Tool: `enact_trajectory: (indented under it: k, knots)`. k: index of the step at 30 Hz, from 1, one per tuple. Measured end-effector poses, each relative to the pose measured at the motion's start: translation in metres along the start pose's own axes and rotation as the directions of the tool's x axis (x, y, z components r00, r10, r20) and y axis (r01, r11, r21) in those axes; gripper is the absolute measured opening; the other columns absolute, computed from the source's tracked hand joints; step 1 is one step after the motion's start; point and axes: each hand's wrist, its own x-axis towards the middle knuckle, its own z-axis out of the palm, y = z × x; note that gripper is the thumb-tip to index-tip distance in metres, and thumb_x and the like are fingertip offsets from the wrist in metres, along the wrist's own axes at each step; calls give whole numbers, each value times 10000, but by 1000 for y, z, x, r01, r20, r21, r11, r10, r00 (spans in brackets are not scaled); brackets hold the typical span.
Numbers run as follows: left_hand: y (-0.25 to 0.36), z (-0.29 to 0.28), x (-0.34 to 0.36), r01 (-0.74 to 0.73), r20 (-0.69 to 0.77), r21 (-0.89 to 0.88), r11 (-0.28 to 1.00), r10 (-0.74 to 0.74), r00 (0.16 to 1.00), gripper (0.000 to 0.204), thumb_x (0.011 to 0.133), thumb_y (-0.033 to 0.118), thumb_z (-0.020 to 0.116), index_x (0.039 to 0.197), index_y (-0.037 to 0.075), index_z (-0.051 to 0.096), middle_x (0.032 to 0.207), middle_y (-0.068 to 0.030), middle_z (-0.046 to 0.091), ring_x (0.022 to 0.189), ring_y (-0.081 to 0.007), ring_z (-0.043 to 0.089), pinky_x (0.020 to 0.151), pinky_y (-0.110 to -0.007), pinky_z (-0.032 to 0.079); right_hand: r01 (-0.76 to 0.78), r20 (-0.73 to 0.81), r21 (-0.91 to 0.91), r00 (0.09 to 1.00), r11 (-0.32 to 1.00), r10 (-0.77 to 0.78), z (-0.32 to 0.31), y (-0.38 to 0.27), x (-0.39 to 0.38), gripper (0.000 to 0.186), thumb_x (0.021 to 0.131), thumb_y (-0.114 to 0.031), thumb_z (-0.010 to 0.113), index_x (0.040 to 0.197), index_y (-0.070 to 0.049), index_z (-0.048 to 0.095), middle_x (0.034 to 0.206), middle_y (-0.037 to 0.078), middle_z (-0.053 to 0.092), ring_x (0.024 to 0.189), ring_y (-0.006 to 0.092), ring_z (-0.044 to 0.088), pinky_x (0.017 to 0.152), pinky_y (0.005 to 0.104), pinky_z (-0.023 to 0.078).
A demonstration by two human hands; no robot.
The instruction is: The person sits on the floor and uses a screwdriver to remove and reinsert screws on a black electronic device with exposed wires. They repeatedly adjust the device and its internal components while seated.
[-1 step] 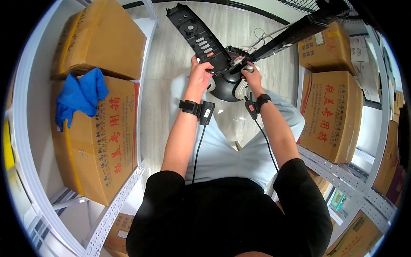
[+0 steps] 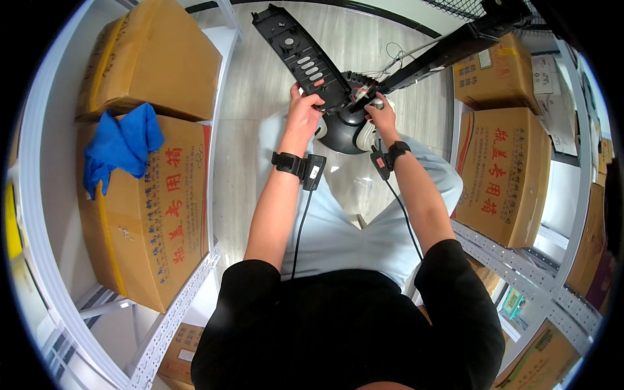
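My left hand [image 2: 303,112] grips the lower end of a long black plastic panel [image 2: 289,26], which has a round hole and several slots and tilts up to the left. My right hand [image 2: 382,112] is closed at the foot of a slanted black column [image 2: 448,47], on a small silvery piece too hidden to name. Beneath both hands is a dark domed base [image 2: 341,136] with pale side parts. Thin wires [image 2: 394,58] run loosely beside the column. Each wrist wears a black strapped device with a cable.
Metal shelving [image 2: 175,318] flanks me on both sides, holding cardboard boxes [image 2: 149,58], with a blue cloth [image 2: 123,140] draped over one at left. A wire mesh [image 2: 448,10] is at the upper right. The pale wooden floor [image 2: 244,78] shows around the base and my legs.
My right hand has shifted very slightly upward and left at the column's foot. The left hand and panel look the same.
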Motion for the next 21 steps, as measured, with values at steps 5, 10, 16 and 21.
enact_trajectory:
  k: [5, 10, 16, 21]
  knots:
    - [-2, -2, 5, 36, 36, -42, 998, -34, 999, 782, 695, -154, 478, 1389, 120, 246, 1257, -128, 547, 1048, -275, 564, 832, -461, 507, 15, -14, -22, 1000, 1000, -15, 17, 21, 21, 745, 760, -162, 735, 1436, -163, 420, 814, 49, 643, 519, 122, 597, 458, 262, 477]
    - [-1, -2, 1, 26, 12, -52, 998, -25, 1000, 788, 706, -153, 474, 1400, 137, 241, 1243, -112, 554, 1035, -251, 573, 825, -426, 508, -206, 48, 41, 978, 978, 204, 23, -26, 3, 779, 705, -260, 760, 1411, -122, 462, 902, 107, 699, 612, 176, 663, 627, 297, 537]
    - [-2, 4, 0, 37, -3, -53, 998, -37, 999, 786, 695, -163, 459, 1397, 130, 262, 1282, -110, 525, 1070, -245, 561, 836, -389, 506, -150, 54, 77, 988, 986, 146, 20, -8, 25, 520, 745, -256, 741, 1220, -86, 619, 847, 80, 693, 573, 150, 646, 583, 287, 514]
    - [-1, 6, -3, -8, -1, -75, 997, 8, 1000, 777, 675, -173, 447, 1379, 115, 289, 1329, -103, 498, 1116, -251, 542, 872, -379, 495, -98, 60, 39, 994, 994, 95, 18, -12, 14, 283, 772, -238, 731, 969, -43, 676, 756, 62, 678, 575, 149, 643, 567, 280, 499]
